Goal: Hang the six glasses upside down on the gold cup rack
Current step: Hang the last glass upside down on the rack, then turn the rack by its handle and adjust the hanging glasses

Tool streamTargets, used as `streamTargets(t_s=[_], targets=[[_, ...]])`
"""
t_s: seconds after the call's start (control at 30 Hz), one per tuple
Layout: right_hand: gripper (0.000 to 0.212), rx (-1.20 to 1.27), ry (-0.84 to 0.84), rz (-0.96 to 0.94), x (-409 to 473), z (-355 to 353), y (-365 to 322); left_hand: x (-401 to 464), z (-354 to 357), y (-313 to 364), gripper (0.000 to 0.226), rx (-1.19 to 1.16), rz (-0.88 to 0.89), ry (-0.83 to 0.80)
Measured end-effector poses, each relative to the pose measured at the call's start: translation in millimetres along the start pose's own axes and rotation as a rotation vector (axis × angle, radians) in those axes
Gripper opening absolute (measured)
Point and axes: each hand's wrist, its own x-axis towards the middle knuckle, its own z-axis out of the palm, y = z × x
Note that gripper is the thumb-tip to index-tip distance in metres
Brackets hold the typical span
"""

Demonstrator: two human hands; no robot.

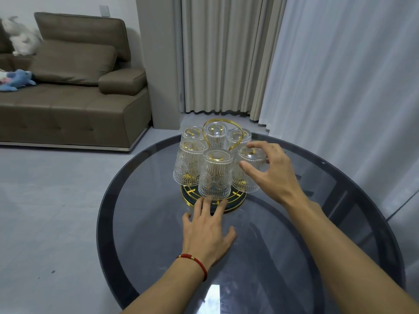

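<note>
Six glasses (216, 172) hang upside down on our rack (213, 201); our left hand (207, 234) steadies its base flat-fingered, while our right hand (268, 171), open, should release gently.

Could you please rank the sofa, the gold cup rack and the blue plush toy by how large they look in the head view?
1. Sofa, clearly largest.
2. Gold cup rack with its glasses.
3. Blue plush toy, smallest, though distance shrinks it and the frame edge crops it.

gold cup rack (235, 203) on glass table (283, 257)
</note>
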Motion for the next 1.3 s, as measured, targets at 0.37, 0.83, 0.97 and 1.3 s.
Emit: streamTargets(t_s=[0.37, 0.83, 0.97, 1.3], targets=[[0.04, -0.08, -0.025, -0.078, -2, -12, 1, 0, -1, -2, 0.068, -0.005, 0.008, 0.008], [0.031, -0.037, -0.025, -0.107, -3, -24, 14, 0, -1, -4, 0.067, -0.012, 0.018, 0.018], [0.029, 0.004, 0.013, -0.123, 0, -24, 15, 0, 0, -6, 0.066, -0.017, 0.028, 0.026], [0.073, 0.205, -0.363, 0.189, 84, -18, -3, 0, 2, -8, 0.063, -0.025, 0.026, 0.03]])
